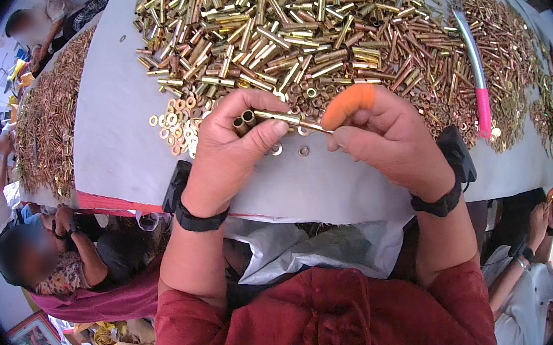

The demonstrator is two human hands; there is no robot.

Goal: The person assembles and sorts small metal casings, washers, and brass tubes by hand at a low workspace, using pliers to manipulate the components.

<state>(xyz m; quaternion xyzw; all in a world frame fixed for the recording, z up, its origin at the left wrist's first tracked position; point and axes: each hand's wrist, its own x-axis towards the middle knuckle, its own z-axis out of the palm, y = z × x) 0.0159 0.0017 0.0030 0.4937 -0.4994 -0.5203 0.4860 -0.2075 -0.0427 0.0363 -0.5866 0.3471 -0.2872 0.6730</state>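
Observation:
My left hand (223,136) is closed around several brass-coloured metal tubes (247,117). Two of their round open ends face up beside the thumb. Another tube (276,115) lies across the fingers and points right, with a thinner bolt-like piece (312,125) in line with its end. My right hand (391,137) wears an orange finger cover (351,105) and pinches the far end of that thin piece between thumb and forefinger. Whether the thin piece sits inside the tube cannot be made out. Both hands are above the near part of the grey tabletop (328,191).
A large heap of loose metal tubes (270,37) covers the table's far side. Flat washers (177,125) lie left of my hands. A curved metal tool with a pink handle (482,110) rests on the heap. Co-workers sit at left and right; another pile (48,128) is at left.

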